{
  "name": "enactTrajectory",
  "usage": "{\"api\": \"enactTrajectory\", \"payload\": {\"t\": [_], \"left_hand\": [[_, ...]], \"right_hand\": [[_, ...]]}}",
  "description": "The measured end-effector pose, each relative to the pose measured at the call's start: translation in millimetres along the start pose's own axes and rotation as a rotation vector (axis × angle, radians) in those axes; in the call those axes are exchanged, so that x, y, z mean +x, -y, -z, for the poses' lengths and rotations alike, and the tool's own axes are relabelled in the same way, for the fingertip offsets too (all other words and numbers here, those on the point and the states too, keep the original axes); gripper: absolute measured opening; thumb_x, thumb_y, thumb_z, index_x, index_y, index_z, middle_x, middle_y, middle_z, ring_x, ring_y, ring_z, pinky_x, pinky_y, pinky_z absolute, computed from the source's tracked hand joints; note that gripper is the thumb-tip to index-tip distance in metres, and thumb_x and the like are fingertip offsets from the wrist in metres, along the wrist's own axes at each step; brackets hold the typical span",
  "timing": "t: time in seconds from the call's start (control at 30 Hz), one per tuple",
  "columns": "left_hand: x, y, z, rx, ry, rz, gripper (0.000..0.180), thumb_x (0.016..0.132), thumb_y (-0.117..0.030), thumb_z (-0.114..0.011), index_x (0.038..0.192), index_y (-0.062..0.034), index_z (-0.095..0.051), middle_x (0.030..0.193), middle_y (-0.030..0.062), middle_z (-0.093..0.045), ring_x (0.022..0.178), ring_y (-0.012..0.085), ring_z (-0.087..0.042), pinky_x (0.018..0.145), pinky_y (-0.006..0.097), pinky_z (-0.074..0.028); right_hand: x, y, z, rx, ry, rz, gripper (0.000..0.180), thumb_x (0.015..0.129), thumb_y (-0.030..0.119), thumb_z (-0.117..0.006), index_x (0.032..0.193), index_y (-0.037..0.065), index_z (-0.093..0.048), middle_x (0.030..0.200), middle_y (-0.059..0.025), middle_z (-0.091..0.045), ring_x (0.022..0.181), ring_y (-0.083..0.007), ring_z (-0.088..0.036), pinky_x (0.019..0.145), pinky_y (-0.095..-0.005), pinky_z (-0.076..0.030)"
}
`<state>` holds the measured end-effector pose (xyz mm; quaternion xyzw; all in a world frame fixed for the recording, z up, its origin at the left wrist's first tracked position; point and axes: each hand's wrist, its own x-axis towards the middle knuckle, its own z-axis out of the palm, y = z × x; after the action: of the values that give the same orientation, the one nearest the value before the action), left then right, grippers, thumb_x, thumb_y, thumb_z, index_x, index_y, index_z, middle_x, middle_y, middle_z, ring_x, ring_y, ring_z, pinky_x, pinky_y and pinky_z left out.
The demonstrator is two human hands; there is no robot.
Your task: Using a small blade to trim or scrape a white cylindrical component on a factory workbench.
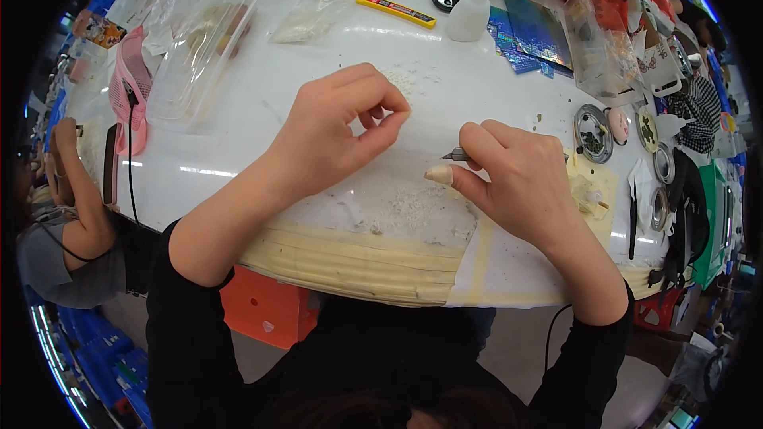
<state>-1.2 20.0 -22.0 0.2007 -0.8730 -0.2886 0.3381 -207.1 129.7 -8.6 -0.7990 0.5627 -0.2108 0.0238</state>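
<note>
My left hand [330, 127] hovers over the middle of the white table [278, 167], thumb and forefinger pinched together. Whatever sits in that pinch is too small to make out. Closed around a slim metal tool with a pointed tip [455, 155] is my right hand [520, 179]; the tip faces left, toward my left hand but apart from it. A cream finger cot [439, 175] covers my right thumb. Tiny whitish grains [405, 208] lie scattered on the table below my hands, and more grains [401, 79] lie beyond them.
Toward the back are a yellow cutter [395, 11], a white squeeze bottle [470, 16] and shiny blue sheets [540, 28]. A clear plastic box [199, 63] stands left. Small metal dishes [593, 133] and black tweezers [633, 222] lie right. Another person's arm [87, 191] shows far left.
</note>
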Motion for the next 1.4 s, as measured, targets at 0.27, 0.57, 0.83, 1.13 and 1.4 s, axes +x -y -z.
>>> {"api": "enactTrajectory", "payload": {"t": [0.27,0.57,0.83,1.13,1.4], "left_hand": [[5.6,11.2,11.9,-0.022,0.016,0.395,0.023,0.09,-0.01,-0.067,0.071,-0.0031,-0.054,0.063,-0.0046,-0.051,0.058,0.0018,-0.044,0.054,0.019,-0.037],[3.4,9.9,6.6,-0.389,0.008,0.48,0.024,0.097,-0.022,-0.058,0.077,-0.0079,-0.053,0.066,-0.0052,-0.052,0.061,0.0017,-0.046,0.054,0.017,-0.036],[2.6,3.5,5.9,-0.399,0.05,0.547,0.026,0.095,-0.027,-0.063,0.079,-0.0066,-0.058,0.067,-0.0041,-0.054,0.061,0.0028,-0.049,0.054,0.018,-0.038],[4.8,-0.6,8.8,-0.535,0.043,0.64,0.024,0.094,-0.028,-0.065,0.08,-0.0083,-0.06,0.069,-0.0032,-0.056,0.06,0.0034,-0.05,0.053,0.017,-0.04],[-3.4,-3.3,-0.9,-0.83,0.161,0.675,0.021,0.092,-0.015,-0.066,0.108,-0.0002,-0.067,0.095,0.0084,-0.069,0.081,0.0117,-0.066,0.074,0.023,-0.054]], "right_hand": [[-6.2,-5.5,2.1,0.293,0.214,-0.094,0.014,0.079,0.005,-0.068,0.09,0.004,-0.061,0.075,-0.0089,-0.057,0.065,-0.0237,-0.061,0.058,-0.0326,-0.046],[-3.5,-4.2,-6.2,0.273,0.266,-0.11,0.013,0.082,0.008,-0.064,0.094,0.006,-0.059,0.084,-0.0084,-0.059,0.073,-0.0306,-0.061,0.062,-0.0404,-0.048],[-3.4,-15.1,-1.5,0.329,0.133,-0.162,0.013,0.08,0.005,-0.062,0.092,0.005,-0.06,0.083,-0.0095,-0.06,0.073,-0.0314,-0.061,0.063,-0.04,-0.048],[-3.2,-8.1,-2.0,0.272,0.215,-0.133,0.019,0.076,-0.004,-0.062,0.093,0.003,-0.061,0.084,-0.0102,-0.058,0.071,-0.0286,-0.061,0.062,-0.0357,-0.048],[0.8,-7.8,-5.6,0.411,-0.004,-0.162,0.016,0.079,-0.004,-0.062,0.094,0.003,-0.059,0.087,-0.0103,-0.056,0.073,-0.0265,-0.06,0.062,-0.034,-0.048]]}}
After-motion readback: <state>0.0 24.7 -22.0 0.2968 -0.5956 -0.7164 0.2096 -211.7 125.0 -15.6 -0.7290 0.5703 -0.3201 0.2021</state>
